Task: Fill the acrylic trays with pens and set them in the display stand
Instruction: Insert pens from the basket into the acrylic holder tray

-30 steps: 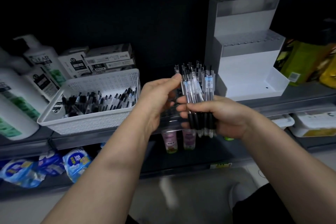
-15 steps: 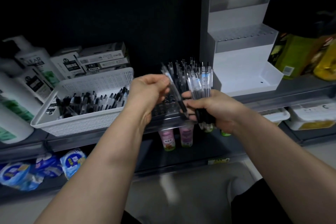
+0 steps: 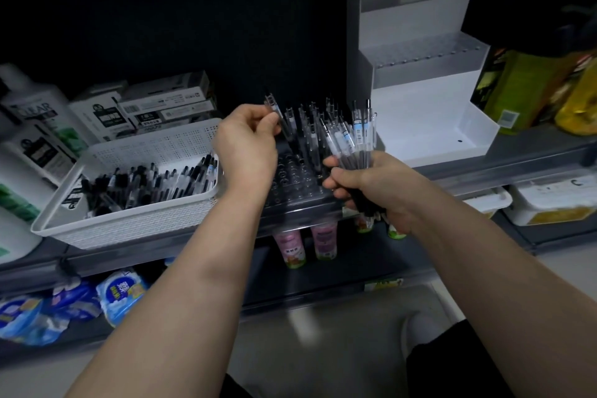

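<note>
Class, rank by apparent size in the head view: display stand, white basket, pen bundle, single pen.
1. display stand, white basket: too alike to rank; stand farther back.
2. pen bundle in the right hand.
3. single pen in the left hand.

A shop, prob. a general store: dark tiered shelving stocked w/ retail goods. Shampoo btls at left of frame, boxed stationery behind a white basket of loose pens. Blue wrapped pkgs lower left, pink-labelled btls below centre. Green and yellow pouches upper right, one w/ a code sticker. Label strip on a lower shelf edge. White display stand right of centre.
</note>
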